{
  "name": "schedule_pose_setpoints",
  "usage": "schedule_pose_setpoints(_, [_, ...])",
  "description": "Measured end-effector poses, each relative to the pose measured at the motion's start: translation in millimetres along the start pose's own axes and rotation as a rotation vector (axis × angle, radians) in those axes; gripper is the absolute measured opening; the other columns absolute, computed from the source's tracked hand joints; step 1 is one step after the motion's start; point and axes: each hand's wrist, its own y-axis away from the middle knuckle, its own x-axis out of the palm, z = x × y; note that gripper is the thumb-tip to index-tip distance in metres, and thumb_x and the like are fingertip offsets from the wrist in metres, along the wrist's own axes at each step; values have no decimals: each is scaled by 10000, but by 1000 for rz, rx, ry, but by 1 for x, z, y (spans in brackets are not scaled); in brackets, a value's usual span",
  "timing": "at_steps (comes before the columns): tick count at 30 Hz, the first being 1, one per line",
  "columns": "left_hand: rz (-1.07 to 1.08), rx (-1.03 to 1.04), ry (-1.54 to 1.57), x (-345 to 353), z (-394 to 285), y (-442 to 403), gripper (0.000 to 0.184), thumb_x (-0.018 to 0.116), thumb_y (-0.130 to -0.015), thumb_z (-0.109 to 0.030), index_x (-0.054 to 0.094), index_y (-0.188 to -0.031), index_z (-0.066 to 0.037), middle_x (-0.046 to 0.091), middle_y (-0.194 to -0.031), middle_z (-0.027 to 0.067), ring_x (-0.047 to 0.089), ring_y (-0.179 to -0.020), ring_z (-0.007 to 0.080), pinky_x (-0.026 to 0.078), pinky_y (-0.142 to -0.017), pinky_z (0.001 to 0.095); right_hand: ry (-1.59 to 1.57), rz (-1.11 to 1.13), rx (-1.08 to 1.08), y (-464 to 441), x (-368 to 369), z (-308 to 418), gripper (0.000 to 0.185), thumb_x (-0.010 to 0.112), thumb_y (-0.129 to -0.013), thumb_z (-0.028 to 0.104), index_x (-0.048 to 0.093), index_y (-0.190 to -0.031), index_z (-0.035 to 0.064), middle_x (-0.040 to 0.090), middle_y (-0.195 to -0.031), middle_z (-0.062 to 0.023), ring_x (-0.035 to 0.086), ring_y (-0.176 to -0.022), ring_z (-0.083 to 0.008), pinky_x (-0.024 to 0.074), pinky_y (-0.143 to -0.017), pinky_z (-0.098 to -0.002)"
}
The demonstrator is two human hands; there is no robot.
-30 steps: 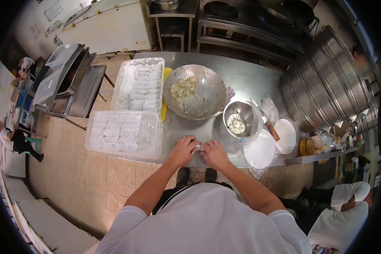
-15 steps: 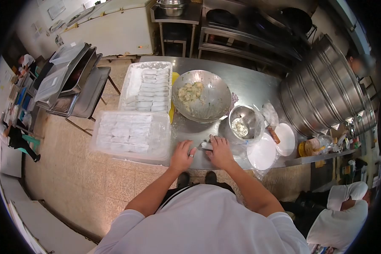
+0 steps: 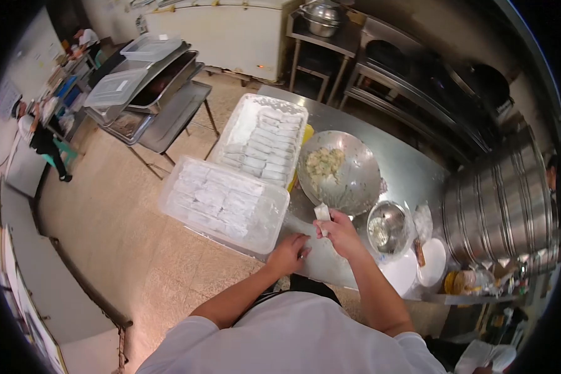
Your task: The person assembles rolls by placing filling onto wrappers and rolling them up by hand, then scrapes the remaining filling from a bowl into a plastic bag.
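Observation:
A pale, wrapped spring roll (image 3: 322, 213) is pinched in my right hand (image 3: 338, 233), held above the steel table just short of the large bowl (image 3: 363, 156). That bowl has a lumpy, pale filling (image 3: 324, 167) with green flecks in it. Near the table's front edge, my left hand (image 3: 288, 254) holds nothing, its fingers loosely bent and a ring on one. Left of it stands a clear plastic tub (image 3: 274, 215) of white-dusted rolls. Behind that, a white tray (image 3: 238, 124) carries more rolls in rows. A smaller metal bowl (image 3: 397, 215) is right of my right hand.
White round wrapper stacks (image 3: 431, 265) lie at the right with a brown-handled tool (image 3: 420, 254). Tall stacked steamers (image 3: 498, 199) stand beyond them. Trays and lids (image 3: 118, 87) sit on a side table at left. Two people (image 3: 30, 131) are in the left background.
My right hand has picked the roll up off the table. My left hand has shifted slightly toward the tub. The camera view has turned to the left.

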Motion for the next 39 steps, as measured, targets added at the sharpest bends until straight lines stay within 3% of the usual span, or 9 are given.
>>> schedule_pose_setpoints(6, [-29,24,-56,9,7,-1,456,733,-990,-288,635,-1401,-118,652,-1402,161,652,-1257,394,584,-1027,504,202,260,-151,-118,59,85,303,768,-935,93,722,-1225,18,692,-977,-6,622,-822,-115,520,-749,-283])
schedule_pose_setpoints(12, [-130,134,-102,10,3,-3,440,790,-897,-189,672,-1294,-40,688,-1307,162,675,-1171,365,584,-1005,469,896,155,-483,-266,129,107,525,764,-850,167,702,-1336,-22,779,-1195,-216,746,-1123,-366,575,-990,-434])
schedule_pose_setpoints(15, [-165,147,-115,10,2,-3,396,790,-898,-194,684,-1244,-34,704,-1270,153,690,-1137,352,571,-1030,459,1042,157,-650,-303,168,99,521,726,-850,163,715,-1344,-5,727,-1310,-284,684,-1257,-440,547,-1080,-476])
schedule_pose_setpoints(18, [-172,164,-90,10,4,-5,385,789,-895,-193,689,-1229,-29,717,-1242,151,697,-1121,348,576,-1015,460,1400,322,-442,-319,196,96,495,711,-847,144,736,-1321,5,724,-1326,-278,688,-1246,-433,553,-1074,-470])
schedule_pose_setpoints(24, [-220,188,-95,17,9,-1,396,794,-879,-185,687,-1225,-24,708,-1250,153,694,-1131,341,567,-1012,456,1130,59,-851,-275,159,102,429,700,-899,123,748,-1313,21,760,-1235,-240,723,-1132,-426,581,-1002,-479])
schedule_pose_setpoints(28, [-164,175,-33,14,10,-1,424,796,-870,-180,679,-1255,-46,703,-1265,163,679,-1156,366,555,-1036,481,712,-98,-536,-152,105,106,436,737,-924,101,728,-1355,36,797,-1208,-128,707,-904,-163,585,-828,-336])
schedule_pose_setpoints(33, [-73,113,-36,11,8,0,459,781,-877,-197,657,-1301,-70,685,-1293,168,638,-1221,414,522,-1090,522,495,-176,-217,-41,21,29,953,659,-884,-100,274,-1737,82,544,-1643,-135,663,-845,-132,555,-747,-291])
schedule_pose_setpoints(36, [-41,114,-54,10,10,-2,433,760,-891,-201,661,-1290,-65,675,-1305,166,626,-1240,397,508,-1091,518,542,-134,-298,-17,-19,-23,1132,597,-855,-184,-14,-1766,95,313,-1794,-144,673,-837,-138,562,-732,-302])
schedule_pose_setpoints(39, [-64,167,-36,9,12,-3,404,747,-900,-186,671,-1279,-69,684,-1275,162,633,-1211,386,510,-1052,508,661,-183,-312,21,-20,-60,1188,678,-848,-29,-44,-1772,159,596,-1575,-221,718,-856,-223,583,-777,-333])
